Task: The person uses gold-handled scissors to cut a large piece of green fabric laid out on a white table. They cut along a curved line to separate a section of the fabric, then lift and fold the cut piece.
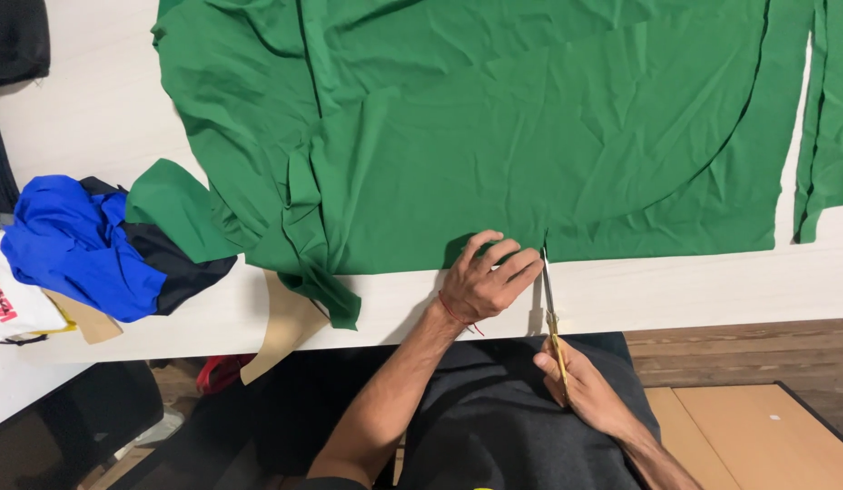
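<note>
Tailoring or sewing workshop. Long pale cutting table (712,290) carries wide green fabric (494,127) spread flat, edges cut in curves. Scissors (550,308) at cloth's near edge. Heap of blue and black cloth (94,245) at table's left end. Brown paper pattern piece (285,327) overhangs table edge. Wooden floor (739,349) below.

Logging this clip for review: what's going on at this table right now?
A person is cutting green fabric spread over a pale table. The left hand presses the cloth's near edge flat, while the right hand holds scissors whose blades point into that edge beside the left fingers. Blue and black cloth lies bunched at the left.
</note>
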